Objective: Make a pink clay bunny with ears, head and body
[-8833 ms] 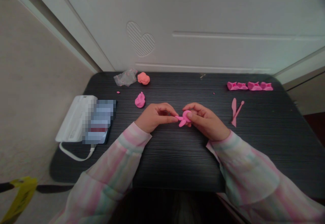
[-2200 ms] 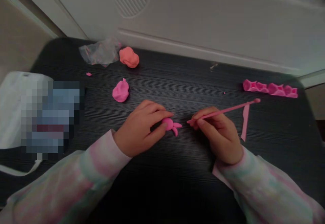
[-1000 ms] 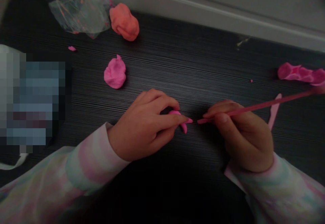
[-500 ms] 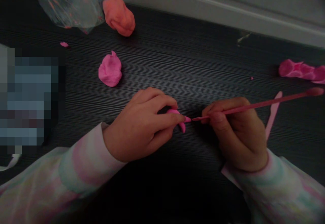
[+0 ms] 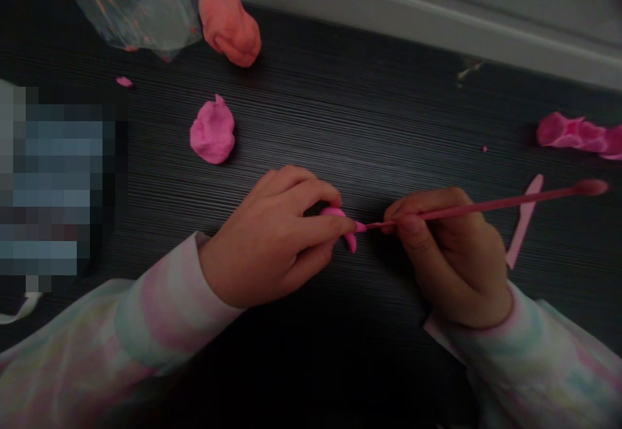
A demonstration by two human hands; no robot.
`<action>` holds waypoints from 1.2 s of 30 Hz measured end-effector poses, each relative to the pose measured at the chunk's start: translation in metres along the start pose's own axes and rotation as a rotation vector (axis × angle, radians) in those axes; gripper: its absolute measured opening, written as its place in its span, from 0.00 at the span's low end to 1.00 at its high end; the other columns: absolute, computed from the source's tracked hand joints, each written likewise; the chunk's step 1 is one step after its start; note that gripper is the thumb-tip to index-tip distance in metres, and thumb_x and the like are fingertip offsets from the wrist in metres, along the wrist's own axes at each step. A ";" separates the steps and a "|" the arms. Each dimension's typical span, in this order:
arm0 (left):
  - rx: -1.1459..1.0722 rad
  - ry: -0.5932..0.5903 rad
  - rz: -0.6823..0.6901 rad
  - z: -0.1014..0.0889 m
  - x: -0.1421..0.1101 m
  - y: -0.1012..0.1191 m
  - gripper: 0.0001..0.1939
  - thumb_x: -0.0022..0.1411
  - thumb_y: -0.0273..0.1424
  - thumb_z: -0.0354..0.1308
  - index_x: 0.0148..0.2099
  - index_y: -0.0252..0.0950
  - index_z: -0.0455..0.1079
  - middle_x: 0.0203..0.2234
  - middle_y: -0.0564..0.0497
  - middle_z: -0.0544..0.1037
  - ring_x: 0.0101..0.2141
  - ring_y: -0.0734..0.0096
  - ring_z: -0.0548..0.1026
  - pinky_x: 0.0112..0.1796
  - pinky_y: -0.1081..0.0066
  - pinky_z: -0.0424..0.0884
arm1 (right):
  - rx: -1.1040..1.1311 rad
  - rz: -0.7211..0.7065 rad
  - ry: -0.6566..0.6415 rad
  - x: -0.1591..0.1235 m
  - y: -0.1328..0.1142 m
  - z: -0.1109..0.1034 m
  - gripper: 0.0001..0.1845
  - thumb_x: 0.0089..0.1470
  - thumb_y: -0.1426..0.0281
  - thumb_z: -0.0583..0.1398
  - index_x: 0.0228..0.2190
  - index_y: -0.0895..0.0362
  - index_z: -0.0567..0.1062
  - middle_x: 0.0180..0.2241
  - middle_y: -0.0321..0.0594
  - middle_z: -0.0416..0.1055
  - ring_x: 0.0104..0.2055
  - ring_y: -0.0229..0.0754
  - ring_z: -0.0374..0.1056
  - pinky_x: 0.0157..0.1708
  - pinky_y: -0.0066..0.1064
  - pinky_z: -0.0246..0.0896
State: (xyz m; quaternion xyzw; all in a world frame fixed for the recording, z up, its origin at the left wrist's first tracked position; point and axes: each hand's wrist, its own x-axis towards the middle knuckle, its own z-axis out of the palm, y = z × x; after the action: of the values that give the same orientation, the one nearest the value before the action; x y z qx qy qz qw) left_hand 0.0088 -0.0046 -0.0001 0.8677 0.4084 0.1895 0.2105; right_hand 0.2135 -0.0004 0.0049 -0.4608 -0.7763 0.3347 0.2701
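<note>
Sleeves of pale striped cloth (image 5: 170, 286) cross the nearest part of the dark, wood-grained desk (image 5: 340, 105); its near edge cannot be made out. The left hand (image 5: 275, 238) has its fingers bent in around a small bright-pink modelling-clay piece (image 5: 332, 211), which rests between the hands; the forefinger lies on top, presumably to steady soft material. The right hand (image 5: 449, 254) pinches a slim pink plastic rod (image 5: 486, 207) pen-fashion, fingers fully closed, low near the thin tip, a grip suited to fine control. That tip appears to meet the clay's pointed lobe; the rounded end extends rightward.

Beyond the right wrist, a pale-pink flat plastic knife (image 5: 525, 221) lies aside, evidently within reach. Leftward sits a rough pink clay lump (image 5: 212, 132), apparently spare stock. Farther right, a deep-pink row of cup-like holders (image 5: 568, 134) runs out of view. Towards the desk's far edge, an orange clay lump (image 5: 230, 27) adjoins a crumpled clear plastic bag (image 5: 140, 14), probably its wrapping.
</note>
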 end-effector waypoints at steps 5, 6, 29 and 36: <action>-0.008 0.009 0.000 0.000 0.000 0.000 0.10 0.56 0.29 0.50 0.40 0.41 0.70 0.36 0.49 0.72 0.37 0.67 0.66 0.37 0.64 0.63 | -0.014 -0.010 -0.009 0.000 0.000 0.000 0.04 0.53 0.72 0.52 0.31 0.54 0.66 0.28 0.37 0.68 0.28 0.36 0.65 0.26 0.30 0.59; -0.010 0.009 -0.002 0.000 0.000 0.000 0.10 0.56 0.30 0.50 0.40 0.41 0.70 0.36 0.49 0.72 0.37 0.67 0.66 0.37 0.64 0.63 | -0.023 -0.014 -0.013 0.001 -0.001 0.000 0.04 0.53 0.72 0.52 0.31 0.54 0.66 0.28 0.37 0.68 0.28 0.36 0.65 0.26 0.30 0.59; -0.009 0.012 -0.006 0.001 0.000 0.000 0.11 0.56 0.29 0.51 0.40 0.41 0.71 0.36 0.49 0.72 0.38 0.66 0.66 0.37 0.64 0.63 | 0.068 -0.032 -0.037 -0.004 0.003 0.000 0.04 0.52 0.73 0.52 0.32 0.53 0.65 0.27 0.37 0.65 0.29 0.38 0.65 0.26 0.32 0.59; -0.006 0.016 0.004 0.001 -0.001 0.000 0.10 0.56 0.29 0.51 0.40 0.41 0.70 0.36 0.50 0.72 0.38 0.67 0.66 0.38 0.64 0.63 | -0.033 -0.111 -0.068 0.003 -0.003 -0.001 0.05 0.52 0.75 0.52 0.31 0.54 0.65 0.26 0.37 0.66 0.27 0.36 0.65 0.25 0.30 0.59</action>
State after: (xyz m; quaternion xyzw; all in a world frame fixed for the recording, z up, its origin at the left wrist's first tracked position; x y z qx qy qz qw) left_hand 0.0087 -0.0050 -0.0013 0.8663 0.4079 0.1982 0.2096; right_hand 0.2113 0.0010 0.0086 -0.4099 -0.8148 0.3219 0.2538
